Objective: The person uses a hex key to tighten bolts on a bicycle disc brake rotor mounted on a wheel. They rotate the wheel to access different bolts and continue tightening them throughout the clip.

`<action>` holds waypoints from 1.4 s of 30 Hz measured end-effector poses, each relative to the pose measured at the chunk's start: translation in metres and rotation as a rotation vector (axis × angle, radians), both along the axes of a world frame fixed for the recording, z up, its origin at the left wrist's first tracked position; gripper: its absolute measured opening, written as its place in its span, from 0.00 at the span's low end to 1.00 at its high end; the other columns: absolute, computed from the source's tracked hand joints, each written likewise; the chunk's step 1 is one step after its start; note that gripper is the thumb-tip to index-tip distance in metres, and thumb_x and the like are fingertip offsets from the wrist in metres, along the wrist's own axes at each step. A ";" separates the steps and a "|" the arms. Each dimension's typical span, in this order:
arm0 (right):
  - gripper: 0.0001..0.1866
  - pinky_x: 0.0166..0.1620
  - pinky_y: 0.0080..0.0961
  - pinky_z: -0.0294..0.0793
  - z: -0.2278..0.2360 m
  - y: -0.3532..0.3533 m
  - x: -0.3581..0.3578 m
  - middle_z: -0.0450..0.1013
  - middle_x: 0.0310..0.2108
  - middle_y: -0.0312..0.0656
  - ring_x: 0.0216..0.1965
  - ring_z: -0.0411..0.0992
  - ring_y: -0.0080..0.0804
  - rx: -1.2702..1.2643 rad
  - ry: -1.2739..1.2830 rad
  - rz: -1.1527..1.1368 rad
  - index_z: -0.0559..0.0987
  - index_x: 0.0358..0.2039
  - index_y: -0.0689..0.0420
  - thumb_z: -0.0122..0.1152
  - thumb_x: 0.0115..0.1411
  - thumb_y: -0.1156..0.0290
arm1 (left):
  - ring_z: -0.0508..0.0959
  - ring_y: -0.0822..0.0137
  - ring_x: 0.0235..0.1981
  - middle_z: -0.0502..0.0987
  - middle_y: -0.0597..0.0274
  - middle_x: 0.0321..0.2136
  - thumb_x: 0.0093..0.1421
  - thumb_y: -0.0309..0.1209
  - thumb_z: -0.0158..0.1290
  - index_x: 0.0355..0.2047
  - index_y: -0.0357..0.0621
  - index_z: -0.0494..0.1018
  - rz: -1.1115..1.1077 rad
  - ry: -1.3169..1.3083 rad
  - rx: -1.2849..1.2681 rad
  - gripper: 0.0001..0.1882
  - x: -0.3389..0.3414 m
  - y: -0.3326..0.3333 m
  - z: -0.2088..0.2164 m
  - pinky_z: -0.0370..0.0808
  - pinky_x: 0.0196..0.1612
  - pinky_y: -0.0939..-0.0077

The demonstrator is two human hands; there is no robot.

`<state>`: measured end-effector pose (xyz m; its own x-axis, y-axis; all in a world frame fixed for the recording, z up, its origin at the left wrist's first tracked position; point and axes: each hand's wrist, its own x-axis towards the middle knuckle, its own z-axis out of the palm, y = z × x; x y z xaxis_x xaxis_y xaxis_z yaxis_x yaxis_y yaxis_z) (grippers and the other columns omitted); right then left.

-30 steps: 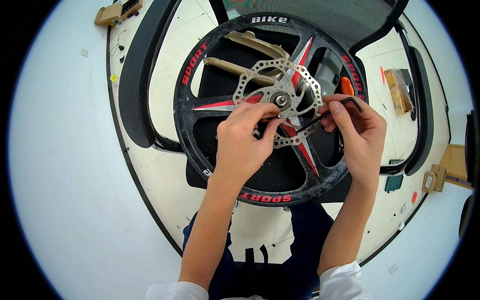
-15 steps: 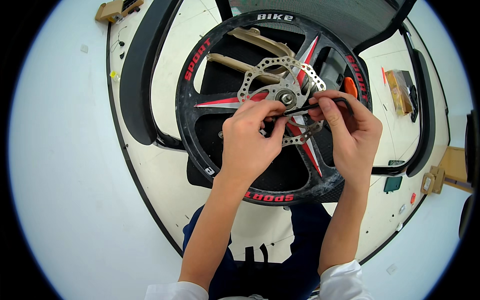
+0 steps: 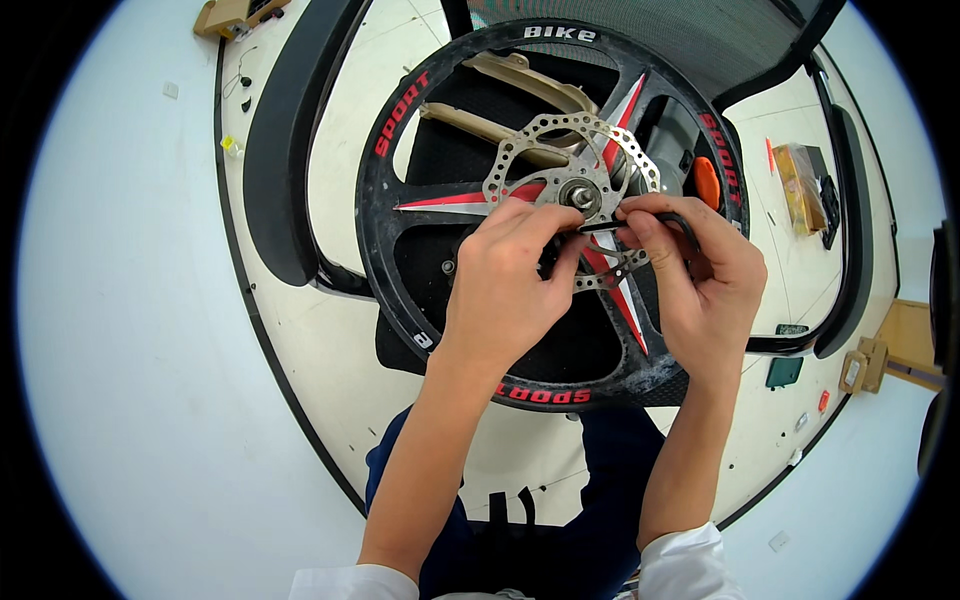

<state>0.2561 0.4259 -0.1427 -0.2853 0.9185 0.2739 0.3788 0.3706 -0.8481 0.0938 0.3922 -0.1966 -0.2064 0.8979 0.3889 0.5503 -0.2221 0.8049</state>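
Brake disc [image 3: 560, 165] on the black wheel [image 3: 400, 215] sits right under both grips. Left hand [image 3: 505, 290] pinches at the hub; right hand [image 3: 700, 285] is clamped on a thin black tool [image 3: 600, 228]. Bolt work seems underway; next likely calls for steady turning.

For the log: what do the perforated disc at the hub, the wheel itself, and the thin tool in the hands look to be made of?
Brake disc: bare metal, likely steel; dull silver with rows of punched holes. Wheel: moulded black spokes and rim with a matte, scuffed finish and red and white trim; plastic, composite or painted alloy, the look leaves it open. Tool: a slim, dark rod, probably blackened steel, pinched between the left hand and right hand.
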 end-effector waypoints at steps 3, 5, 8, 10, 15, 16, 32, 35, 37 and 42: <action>0.06 0.38 0.20 0.77 -0.003 0.000 -0.005 0.81 0.32 0.43 0.33 0.80 0.27 0.025 0.076 -0.036 0.84 0.39 0.65 0.65 0.60 0.81 | 0.80 0.69 0.27 0.84 0.62 0.28 0.49 0.21 0.68 0.35 0.42 0.83 -0.008 0.001 0.001 0.11 -0.002 0.001 0.001 0.76 0.30 0.79; 0.07 0.36 0.20 0.76 -0.004 -0.001 -0.007 0.82 0.31 0.43 0.31 0.80 0.28 0.023 0.116 -0.055 0.85 0.37 0.63 0.67 0.58 0.80 | 0.79 0.70 0.26 0.84 0.62 0.28 0.49 0.20 0.67 0.35 0.42 0.83 -0.007 -0.018 -0.002 0.12 -0.003 0.001 0.002 0.75 0.30 0.80; 0.07 0.35 0.21 0.77 -0.004 -0.002 -0.009 0.82 0.31 0.43 0.30 0.81 0.29 0.068 0.077 -0.045 0.85 0.37 0.62 0.68 0.56 0.81 | 0.77 0.72 0.25 0.83 0.63 0.28 0.49 0.19 0.66 0.36 0.42 0.82 -0.001 -0.057 -0.012 0.12 -0.002 0.001 0.004 0.74 0.30 0.81; 0.07 0.34 0.22 0.78 -0.005 -0.001 -0.012 0.82 0.31 0.42 0.29 0.81 0.30 0.192 -0.003 -0.032 0.85 0.37 0.61 0.69 0.56 0.81 | 0.77 0.73 0.24 0.82 0.64 0.27 0.49 0.18 0.66 0.36 0.41 0.82 0.007 -0.076 -0.033 0.13 -0.001 0.001 0.005 0.74 0.30 0.81; 0.07 0.34 0.20 0.78 -0.004 -0.002 -0.016 0.82 0.29 0.42 0.29 0.80 0.29 0.354 -0.108 -0.039 0.85 0.35 0.64 0.72 0.54 0.81 | 0.76 0.73 0.24 0.81 0.64 0.27 0.49 0.17 0.65 0.37 0.42 0.83 -0.005 -0.094 -0.068 0.13 -0.001 -0.001 0.006 0.74 0.30 0.81; 0.07 0.34 0.19 0.77 -0.004 -0.002 -0.016 0.82 0.29 0.42 0.29 0.80 0.27 0.382 -0.130 -0.044 0.85 0.35 0.65 0.72 0.54 0.81 | 0.77 0.73 0.24 0.81 0.64 0.27 0.49 0.17 0.65 0.37 0.42 0.83 -0.007 -0.092 -0.072 0.13 -0.001 -0.001 0.006 0.74 0.30 0.82; 0.07 0.37 0.14 0.75 0.004 -0.006 -0.012 0.83 0.33 0.42 0.31 0.79 0.20 0.113 -0.076 -0.060 0.83 0.40 0.67 0.64 0.60 0.85 | 0.81 0.69 0.27 0.84 0.60 0.29 0.51 0.18 0.65 0.37 0.43 0.84 -0.012 -0.116 -0.043 0.12 0.000 0.000 -0.001 0.77 0.31 0.79; 0.07 0.37 0.15 0.76 0.003 -0.005 -0.014 0.83 0.33 0.43 0.31 0.80 0.22 0.170 -0.104 -0.041 0.83 0.38 0.66 0.65 0.59 0.85 | 0.82 0.68 0.26 0.83 0.59 0.30 0.51 0.18 0.64 0.37 0.43 0.83 -0.021 -0.075 -0.013 0.13 -0.001 0.001 -0.001 0.78 0.31 0.78; 0.06 0.36 0.16 0.76 0.001 -0.004 -0.016 0.83 0.32 0.43 0.31 0.80 0.24 0.282 -0.150 -0.017 0.83 0.37 0.66 0.67 0.58 0.84 | 0.82 0.67 0.26 0.83 0.59 0.31 0.51 0.18 0.64 0.38 0.42 0.83 -0.016 -0.043 -0.013 0.13 -0.001 -0.001 -0.001 0.78 0.30 0.78; 0.07 0.32 0.20 0.77 -0.005 -0.005 -0.017 0.81 0.29 0.43 0.27 0.81 0.31 0.350 -0.164 -0.094 0.83 0.32 0.63 0.73 0.53 0.79 | 0.82 0.66 0.26 0.83 0.58 0.31 0.51 0.17 0.64 0.38 0.42 0.83 -0.039 -0.107 0.011 0.13 0.002 -0.002 -0.005 0.79 0.30 0.77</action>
